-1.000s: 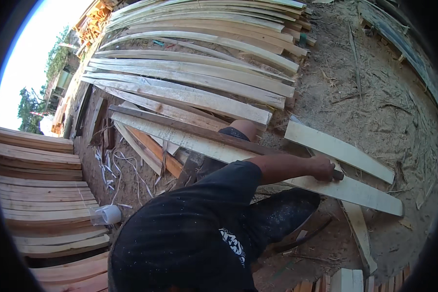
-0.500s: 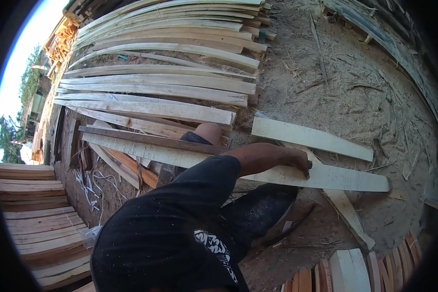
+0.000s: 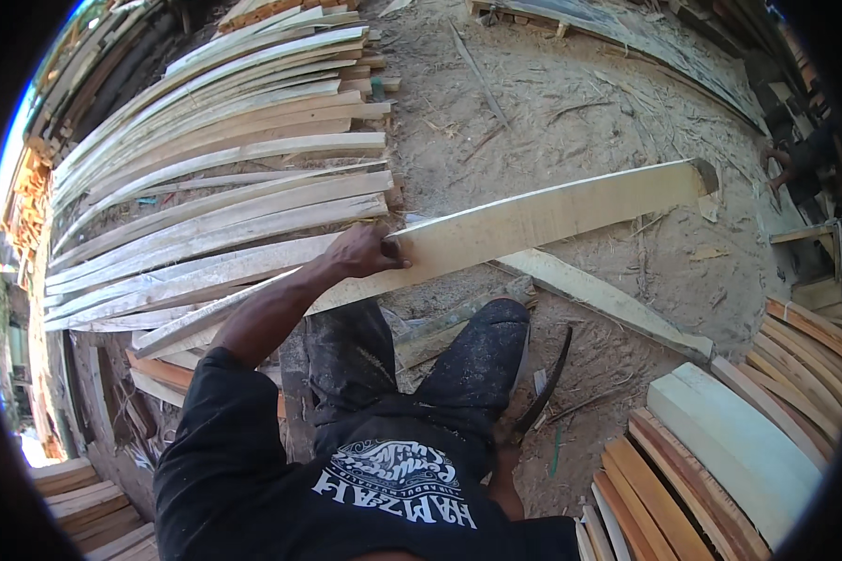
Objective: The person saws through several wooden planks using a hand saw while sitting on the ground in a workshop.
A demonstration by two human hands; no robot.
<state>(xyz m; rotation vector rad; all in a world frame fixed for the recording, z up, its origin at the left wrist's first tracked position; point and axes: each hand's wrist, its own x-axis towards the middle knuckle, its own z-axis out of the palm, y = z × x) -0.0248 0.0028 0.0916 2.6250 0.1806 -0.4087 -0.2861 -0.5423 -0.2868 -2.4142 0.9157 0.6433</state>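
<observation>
My left hand [image 3: 370, 251] is closed over the upper edge of a long pale plank [image 3: 533, 220], near its middle. The plank slants across in front of my knees, its right end farther away, over a second pale board [image 3: 608, 294] on the ground. Low beside my right thigh, my right hand [image 3: 505, 458] is partly hidden by my shirt and looks closed at the lower end of a machete [image 3: 550, 383]. Its dark, curved blade points up and away from me, apart from the plank.
Rows of pale planks [image 3: 215, 210] lie at the left. Stacked boards [image 3: 720, 449] stand at the near right, more [image 3: 94, 505] at the near left. Sandy ground [image 3: 571, 122] with sticks stretches ahead. Another person's dark-clothed limb [image 3: 805, 159] shows at the right edge.
My view has turned. My left hand has shifted from near a plank's right end to around mid-length, and the held plank now slants away. The machete blade now points more upward; my right hand has come into view.
</observation>
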